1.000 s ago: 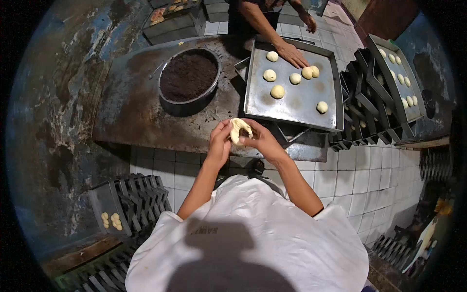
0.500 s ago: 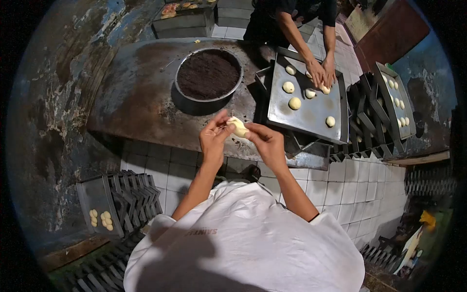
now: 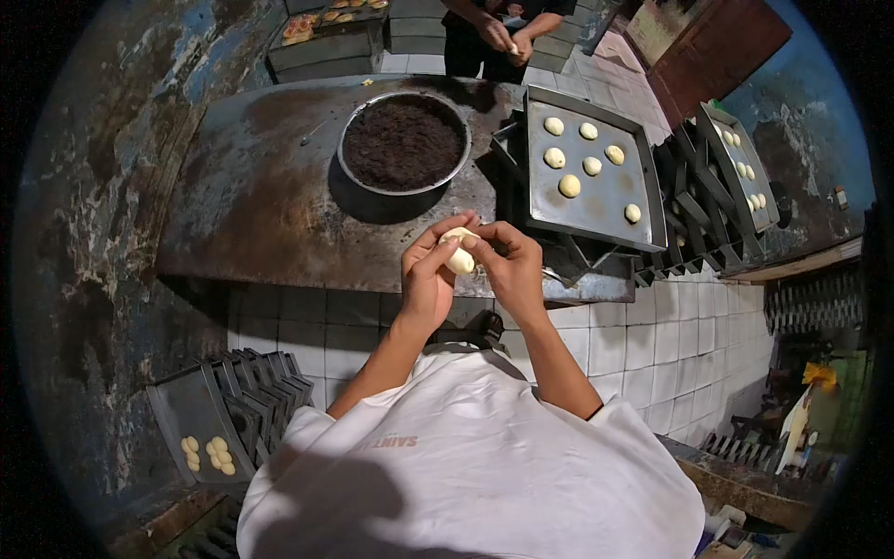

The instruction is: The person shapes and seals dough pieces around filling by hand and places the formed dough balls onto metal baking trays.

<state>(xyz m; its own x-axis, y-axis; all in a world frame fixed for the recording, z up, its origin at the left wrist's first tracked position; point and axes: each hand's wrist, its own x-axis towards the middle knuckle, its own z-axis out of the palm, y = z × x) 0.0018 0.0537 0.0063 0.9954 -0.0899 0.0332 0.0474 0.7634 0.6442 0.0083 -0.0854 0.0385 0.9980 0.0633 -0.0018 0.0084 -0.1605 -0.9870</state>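
- Pinched by left hand (image 3: 430, 270) and right hand (image 3: 514, 265): dough (image 3: 460, 260), near front edge of table (image 3: 251, 219).
- Gap between bowl (image 3: 402, 192) and tray (image 3: 601, 205).
- Stained tabletop; tiled floor (image 3: 607, 350).

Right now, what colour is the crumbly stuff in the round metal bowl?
Very dark brown, the crumbly stuff; the head view shows it.

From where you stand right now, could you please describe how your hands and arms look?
The left hand and right hand are bare, with no gloves or watch visible. The forearms are uncovered below the loose sleeves of a white shirt with faint reddish lettering.
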